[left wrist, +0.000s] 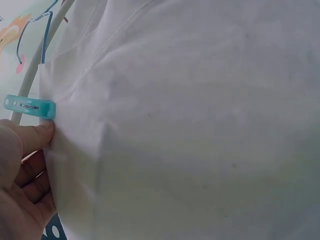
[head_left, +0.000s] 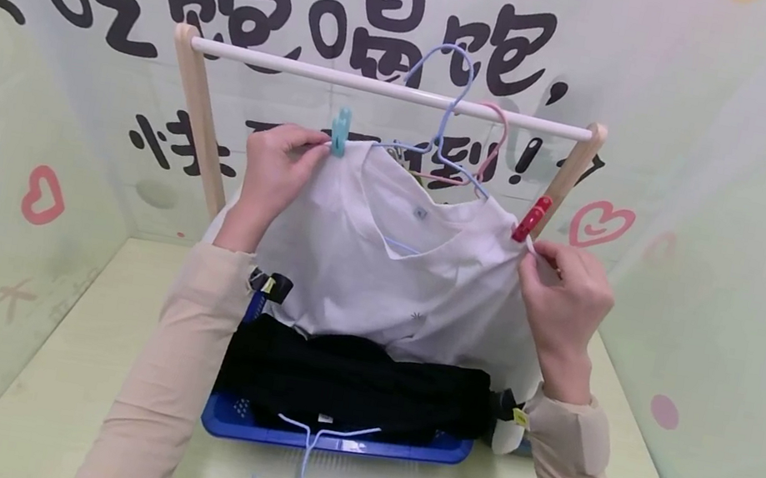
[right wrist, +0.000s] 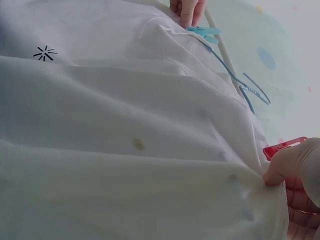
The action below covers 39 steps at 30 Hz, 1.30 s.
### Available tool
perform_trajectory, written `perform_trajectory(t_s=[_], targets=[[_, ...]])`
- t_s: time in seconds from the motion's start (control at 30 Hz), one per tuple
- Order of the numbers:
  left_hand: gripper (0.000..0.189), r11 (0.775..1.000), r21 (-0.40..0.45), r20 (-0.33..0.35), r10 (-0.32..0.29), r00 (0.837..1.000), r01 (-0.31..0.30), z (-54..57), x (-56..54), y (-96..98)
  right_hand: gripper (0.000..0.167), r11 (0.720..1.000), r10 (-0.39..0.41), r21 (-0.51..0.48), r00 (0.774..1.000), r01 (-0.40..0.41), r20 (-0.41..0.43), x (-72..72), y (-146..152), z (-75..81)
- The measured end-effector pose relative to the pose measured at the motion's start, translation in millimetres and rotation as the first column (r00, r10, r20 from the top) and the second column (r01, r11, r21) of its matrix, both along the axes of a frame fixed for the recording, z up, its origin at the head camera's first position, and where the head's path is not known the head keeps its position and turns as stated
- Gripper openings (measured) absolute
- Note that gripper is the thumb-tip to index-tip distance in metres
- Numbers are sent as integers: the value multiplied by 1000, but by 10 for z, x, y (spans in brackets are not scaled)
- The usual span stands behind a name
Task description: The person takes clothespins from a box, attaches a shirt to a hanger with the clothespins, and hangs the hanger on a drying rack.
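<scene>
Two pinch grips | left hand [head_left: 276, 172] held white shirt [head_left: 348, 267] just beside teal clip [head_left: 340, 133], right hand [head_left: 572, 300] just beside red clip [head_left: 531, 220] | shirt spread between the hands | cloth looked light, soft, limp; shoulder edges seemed the surest hold

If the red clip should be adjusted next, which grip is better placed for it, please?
Probably the right grip: it pinches the white shirt just beside the red clip. The left grip is on the shirt's other side, next to the teal clip.
</scene>
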<state>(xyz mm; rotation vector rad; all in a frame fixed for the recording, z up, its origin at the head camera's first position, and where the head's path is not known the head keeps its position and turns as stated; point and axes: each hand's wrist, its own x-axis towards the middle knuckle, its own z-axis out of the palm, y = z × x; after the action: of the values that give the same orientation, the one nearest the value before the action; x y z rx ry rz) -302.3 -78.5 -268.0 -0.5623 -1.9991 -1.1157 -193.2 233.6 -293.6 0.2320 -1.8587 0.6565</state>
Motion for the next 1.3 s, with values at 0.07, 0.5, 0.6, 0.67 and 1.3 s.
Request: perform_trajectory(t_s=[0.07, 0.5, 0.6, 0.67, 1.3], targets=[[12, 1000, -1, 8, 4, 1000, -4, 4, -27, 9, 8, 1000, 9, 2, 1000, -9, -5, -6, -7, 18], [12, 1000, -4, 61, 10, 998, -10, -44, -86, -16, 8, 999, 31, 33, 999, -32, 12, -28, -28, -1], [12, 1000, -3, 100, 3, 995, -3, -73, -86, -38, 9, 998, 33, 56, 999, -34, 25, -20, -33, -27], [12, 1000, -2, 125, -4, 992, 4, -101, -86, -57, 9, 996, 31, 80, 999, -34, 35, -13, -35, -45], [13, 999, -31, 208, -22, 978, 29, -329, -91, -155, 4, 983, 25, 179, 994, -43, 103, 44, -80, -188]])
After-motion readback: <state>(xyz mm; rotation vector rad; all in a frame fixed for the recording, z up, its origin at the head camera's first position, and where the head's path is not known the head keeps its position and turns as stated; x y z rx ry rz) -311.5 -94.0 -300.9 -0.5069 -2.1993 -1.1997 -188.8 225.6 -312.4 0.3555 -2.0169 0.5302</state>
